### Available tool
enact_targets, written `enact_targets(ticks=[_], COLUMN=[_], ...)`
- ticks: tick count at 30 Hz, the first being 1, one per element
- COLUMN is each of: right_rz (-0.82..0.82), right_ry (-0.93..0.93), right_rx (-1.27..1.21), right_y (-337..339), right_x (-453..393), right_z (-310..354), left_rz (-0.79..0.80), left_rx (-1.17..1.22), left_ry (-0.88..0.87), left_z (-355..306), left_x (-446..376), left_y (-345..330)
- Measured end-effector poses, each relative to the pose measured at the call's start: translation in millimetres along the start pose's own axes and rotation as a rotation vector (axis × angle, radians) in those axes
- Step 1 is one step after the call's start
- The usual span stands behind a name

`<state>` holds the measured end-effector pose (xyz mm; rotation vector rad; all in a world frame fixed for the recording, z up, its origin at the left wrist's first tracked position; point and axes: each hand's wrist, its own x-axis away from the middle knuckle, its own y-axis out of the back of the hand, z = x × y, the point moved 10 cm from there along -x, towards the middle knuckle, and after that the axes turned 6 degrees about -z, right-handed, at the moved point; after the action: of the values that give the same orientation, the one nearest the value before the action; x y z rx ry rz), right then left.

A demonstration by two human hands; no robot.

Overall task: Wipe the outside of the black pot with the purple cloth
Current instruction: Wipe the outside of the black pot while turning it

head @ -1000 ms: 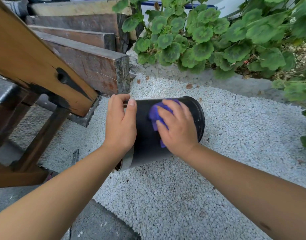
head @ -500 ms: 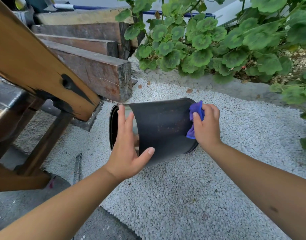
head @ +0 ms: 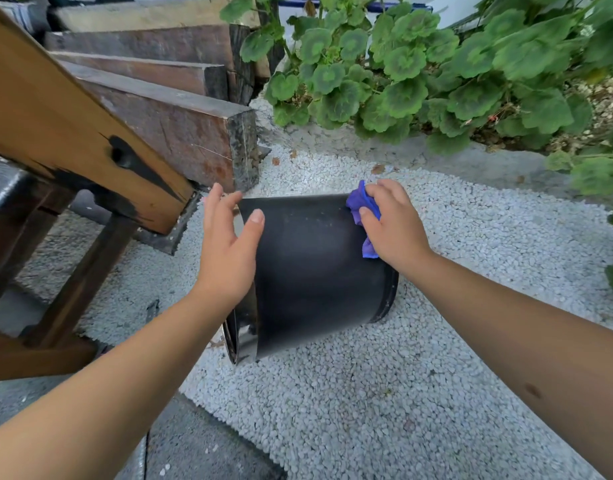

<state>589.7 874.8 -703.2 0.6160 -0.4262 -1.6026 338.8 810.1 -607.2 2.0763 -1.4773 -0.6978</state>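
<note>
White gravel (head: 384,393) covers the ground outdoors, bordered on the near left by grey paving (head: 201,445) and at the far edge by a strip of concrete under a mass of round-leaved green plants (head: 402,81). On the left, dark timber beams (head: 180,133) lie stacked one behind another, and a lighter wooden beam (head: 66,133) with a black scorched-looking patch slants across the upper left corner above a dark wooden frame.

Lying on its side in the middle of the gravel is the black pot (head: 315,271), its mouth turned to the left and slightly toward the camera, its base to the right. The outer wall is matt and dusty-looking, with a few pale specks near the top; a shinier band runs round the rim at the mouth.

The left hand (head: 228,258) rests over the pot's mouth end with fingers spread and fairly straight, thumb laid on the outer wall and the other fingers reaching over the rim; its grip is loose and open, steadying rather than clenching. How far the fingertips go inside the pot is probably not readable from this angle.

The right hand (head: 391,226) is at the upper right of the pot, near the base end, its grip closed round the purple cloth (head: 362,216). The cloth is bunched up, pressed between the hand and the pot's outer wall, with folds showing above the fingers and a small corner hanging below the palm. Both bare forearms reach in from the bottom corners.
</note>
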Motion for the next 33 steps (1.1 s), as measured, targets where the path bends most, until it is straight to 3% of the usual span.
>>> enact_targets(ticks=[8,19,24,26,29,33], right_rz=[-0.032,-0.097,-0.117,-0.120,-0.120,-0.103], right_ry=[-0.063,-0.355,-0.406,-0.385,-0.358,-0.406], right_rx=[0.005,-0.087,-0.149,-0.159,-0.166,-0.198], right_y=[4,-9,-12,-10,-8,-2], right_x=[42,105,110,103,92,61], right_z=[-30,-70,-75,-76,-77,-77], left_rz=[-0.032,-0.072,-0.049,0.010,0.247,0.182], left_rx=[-0.027,-0.096,0.016,0.062,0.006,-0.050], left_ry=[0.005,-0.002,0.009,-0.066,-0.272,-0.246], left_z=[-9,-22,-20,-17,-18,-24], left_x=[-2,4,8,26,71,60], left_y=[-8,-14,-10,-9,-29,-33])
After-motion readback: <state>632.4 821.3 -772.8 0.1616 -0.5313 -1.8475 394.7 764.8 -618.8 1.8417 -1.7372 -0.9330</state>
